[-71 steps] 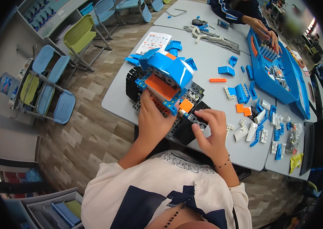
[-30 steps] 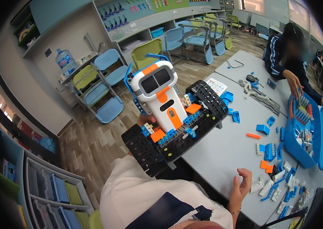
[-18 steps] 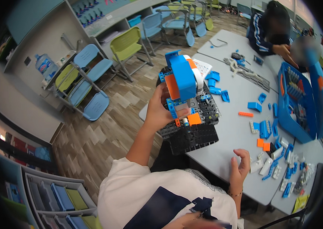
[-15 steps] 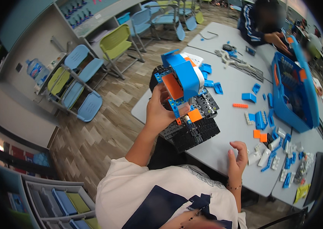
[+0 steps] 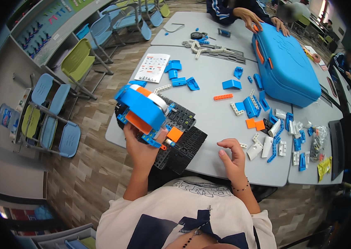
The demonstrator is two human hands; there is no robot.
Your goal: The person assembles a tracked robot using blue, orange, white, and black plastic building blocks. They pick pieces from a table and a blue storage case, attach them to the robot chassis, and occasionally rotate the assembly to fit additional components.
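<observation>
In my left hand (image 5: 142, 148) is a model of building bricks (image 5: 146, 106), its blue and orange upper part gripped low at the side. Black tracks (image 5: 183, 149) form its base, which reaches over the near left edge of the table. An orange square piece (image 5: 174, 134) sits near my fingertips. My right hand (image 5: 234, 162) is open at the table's near edge, thumb and forefinger curved apart, with nothing in it. The nearest loose pieces to it are white shell-like parts (image 5: 254, 152) and a blue perforated beam (image 5: 276, 145).
A blue case (image 5: 289, 62) stands closed at the far right, under another person's hands (image 5: 248, 18). A booklet (image 5: 153, 67), blue panels (image 5: 231, 84), an orange beam (image 5: 223, 97), grey beams (image 5: 219, 52) and a clear parts bag (image 5: 320, 143) lie on the table. Folding chairs (image 5: 78, 60) stand left.
The other person has shut the case's lid. My view has swung right, so everything sits further left. The booklet behind the model now shows. My right hand stays empty.
</observation>
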